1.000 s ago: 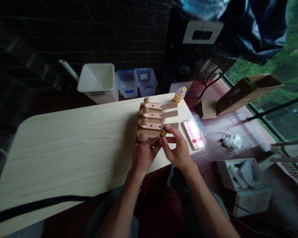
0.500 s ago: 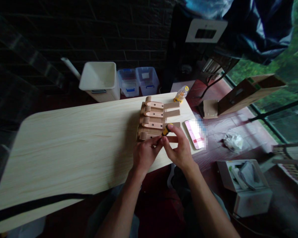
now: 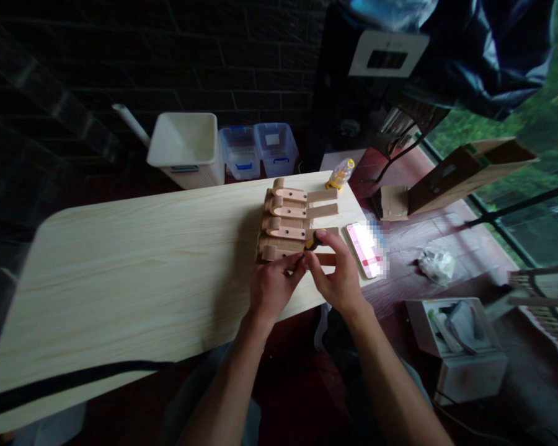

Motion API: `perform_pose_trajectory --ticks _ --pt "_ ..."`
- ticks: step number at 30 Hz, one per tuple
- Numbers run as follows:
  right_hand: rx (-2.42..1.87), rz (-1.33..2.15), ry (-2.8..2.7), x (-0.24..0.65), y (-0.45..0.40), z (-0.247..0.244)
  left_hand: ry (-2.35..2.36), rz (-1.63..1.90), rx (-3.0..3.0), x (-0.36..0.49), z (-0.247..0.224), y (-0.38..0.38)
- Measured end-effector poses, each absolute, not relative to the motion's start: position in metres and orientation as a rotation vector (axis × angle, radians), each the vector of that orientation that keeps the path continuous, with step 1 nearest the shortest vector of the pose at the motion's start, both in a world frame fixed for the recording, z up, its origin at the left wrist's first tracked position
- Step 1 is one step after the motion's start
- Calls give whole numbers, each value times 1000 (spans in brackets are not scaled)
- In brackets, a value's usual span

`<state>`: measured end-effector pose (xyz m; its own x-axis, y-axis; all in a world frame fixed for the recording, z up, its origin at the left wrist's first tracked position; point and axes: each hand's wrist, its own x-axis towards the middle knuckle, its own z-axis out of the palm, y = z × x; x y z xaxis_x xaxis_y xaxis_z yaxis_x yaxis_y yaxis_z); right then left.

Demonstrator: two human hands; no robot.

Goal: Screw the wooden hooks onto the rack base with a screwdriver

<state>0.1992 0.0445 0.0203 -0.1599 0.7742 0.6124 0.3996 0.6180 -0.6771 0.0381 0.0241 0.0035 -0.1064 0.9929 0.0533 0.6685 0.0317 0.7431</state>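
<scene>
On the table, several pale wooden pieces with rounded left ends and dark screw holes [image 3: 287, 212] lie side by side across a wooden base. My right hand [image 3: 341, 282] is closed around a short yellow-and-black screwdriver [image 3: 312, 241], held over the nearest wooden piece [image 3: 324, 259]. Its tip is hidden by my fingers. My left hand [image 3: 270, 290] pinches close to that tip, at the front edge of the nearest piece; whatever sits between its fingertips is too small to make out. Both hands' fingertips almost meet.
Right of the wooden pieces lies a lit phone [image 3: 363, 251]. A clear bottle with yellow ends [image 3: 340, 174] stands at the far right corner of the table [image 3: 134, 266]. Beyond the far edge are a white bin [image 3: 183, 139] and two clear tubs [image 3: 275, 148]. A black strap [image 3: 74, 381] crosses the near left.
The screwdriver handle has turned slightly in my right fingers, which have shifted a little around it. My left hand keeps its place by the nearest piece. The view has moved slightly.
</scene>
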Motion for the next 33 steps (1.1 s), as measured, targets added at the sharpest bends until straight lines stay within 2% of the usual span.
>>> perform_pose_trajectory --ticks 33 --pt "-943 546 -1775 204 42 16 1742 976 1626 38 0 24"
